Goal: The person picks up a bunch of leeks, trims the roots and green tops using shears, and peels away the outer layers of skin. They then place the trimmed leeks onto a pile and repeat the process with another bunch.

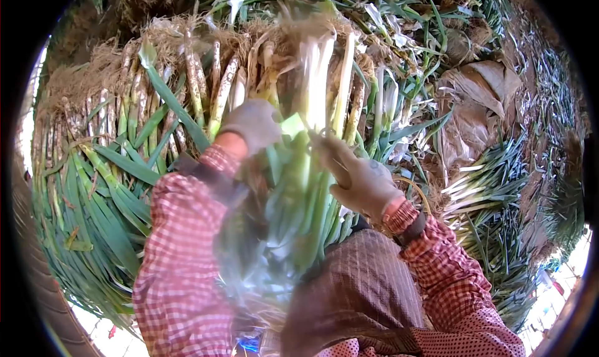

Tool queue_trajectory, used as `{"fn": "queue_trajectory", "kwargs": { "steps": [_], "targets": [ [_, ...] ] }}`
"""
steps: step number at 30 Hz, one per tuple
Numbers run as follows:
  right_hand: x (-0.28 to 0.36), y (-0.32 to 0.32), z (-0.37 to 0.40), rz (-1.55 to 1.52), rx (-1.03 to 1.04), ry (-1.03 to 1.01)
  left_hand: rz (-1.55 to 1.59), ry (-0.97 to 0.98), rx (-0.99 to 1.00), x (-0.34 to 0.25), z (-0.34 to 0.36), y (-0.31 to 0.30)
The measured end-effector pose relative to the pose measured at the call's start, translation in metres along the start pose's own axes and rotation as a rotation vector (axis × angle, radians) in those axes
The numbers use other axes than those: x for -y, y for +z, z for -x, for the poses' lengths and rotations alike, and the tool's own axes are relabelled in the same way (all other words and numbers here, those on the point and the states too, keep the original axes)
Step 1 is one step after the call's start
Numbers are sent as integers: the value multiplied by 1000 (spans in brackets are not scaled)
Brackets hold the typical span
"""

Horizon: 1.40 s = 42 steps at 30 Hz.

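Held upright between the fingers: leeks (pixel 312 88), blurred. Clamped low by left hand (pixel 253 125), pinched at a leaf by right hand (pixel 359 179). Beyond fingers: pile (pixel 112 170). Likely stripping outer leaves; calls for steady left grip.

So there's a huge stack of leeks (pixel 112 188) on the left, all lying the same way, green tops pointing near and the dirty, hairy roots (pixel 81 76) at the far end. Far right of that it's just a messy heap of loose stalks (pixel 399 51). On the right sits a crumpled brown sack (pixel 480 101), with a smaller trimmed bundle (pixel 486 176) just near of it. Leaf scraps (pixel 552 107) litter the ground on the right edge.
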State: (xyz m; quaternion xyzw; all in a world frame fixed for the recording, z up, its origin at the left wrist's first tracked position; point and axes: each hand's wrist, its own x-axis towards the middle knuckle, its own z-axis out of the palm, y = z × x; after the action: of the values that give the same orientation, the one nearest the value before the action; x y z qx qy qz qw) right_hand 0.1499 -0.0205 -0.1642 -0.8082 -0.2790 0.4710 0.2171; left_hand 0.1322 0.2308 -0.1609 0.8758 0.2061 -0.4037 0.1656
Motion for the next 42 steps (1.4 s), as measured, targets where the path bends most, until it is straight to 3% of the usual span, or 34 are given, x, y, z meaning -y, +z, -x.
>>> {"fn": "queue_trajectory", "kwargs": {
  "steps": [2, 4, 5, 6, 8, 9, 10, 12, 13, 14, 15, 18, 19, 21, 25, 26, 27, 28, 29, 32, 34, 36, 37, 40, 42],
  "targets": [
    [-1, -8, 6, 11, -76, -66, -181, 23, -41, -3, 0, -23],
    [-7, -2, 11, 1, -175, -116, -433, 273, -224, -19, 6, -58],
    [-15, -1, 5, -38, -191, -126, -622, 337, -432, -17, -4, -68],
    [-16, -1, 3, -47, -276, -162, -687, 268, -504, -7, -34, -89],
    [-1, -17, -6, -57, -34, 20, -458, 97, -1212, 10, -50, -125],
    [5, -17, -11, -64, 72, 42, -32, 149, -1343, 35, -53, -130],
    [9, -16, -12, -78, 173, 70, 190, 39, -1406, 32, -43, -124],
    [-6, 17, 1, -3, 9, -34, 296, -287, -1213, 50, -75, -72],
    [14, 9, 9, -15, 166, 45, 706, -199, -769, 17, -31, -48],
    [33, -2, 15, -25, 311, 122, 665, -121, -731, 35, -55, 12],
    [26, 10, 16, -76, 267, 9, 633, -180, -693, 34, -59, 60],
    [23, 27, -7, -15, 216, 20, 699, -191, -714, 47, -69, 165],
    [21, 34, -18, -42, 149, -36, 808, -255, -641, 46, -70, 164],
    [20, 34, -28, -102, 165, 49, 1016, -390, -481, 49, -75, 162],
    [12, 23, -13, -204, 102, 87, 1093, -172, -532, 57, -91, 185],
    [7, 24, 0, -230, 65, 64, 924, -170, -515, 48, -84, 182],
    [1, 37, 14, -181, -17, -63, 757, -169, -493, 32, -65, 167],
    [8, 31, 26, -258, 129, 19, 591, -164, -467, 21, -51, 155],
    [1, 37, 36, -240, 74, -37, 788, -124, -302, 20, -46, 149],
    [-28, 53, 34, -272, -168, -210, 916, -135, -432, 13, -40, 172],
    [-17, 46, 32, -251, -168, -222, 880, -220, -408, -16, -2, 132],
    [5, 35, 44, -145, 41, -110, 960, -246, -342, -4, -25, 155],
    [-1, 49, 39, -187, -77, -153, 975, -226, -333, -1, -33, 165],
    [3, 38, 6, -243, -75, 30, 919, -211, -378, 2, -50, 181],
    [-2, 32, -30, -263, -125, 26, 744, -264, -483, -2, -54, 193]
  ]
}}
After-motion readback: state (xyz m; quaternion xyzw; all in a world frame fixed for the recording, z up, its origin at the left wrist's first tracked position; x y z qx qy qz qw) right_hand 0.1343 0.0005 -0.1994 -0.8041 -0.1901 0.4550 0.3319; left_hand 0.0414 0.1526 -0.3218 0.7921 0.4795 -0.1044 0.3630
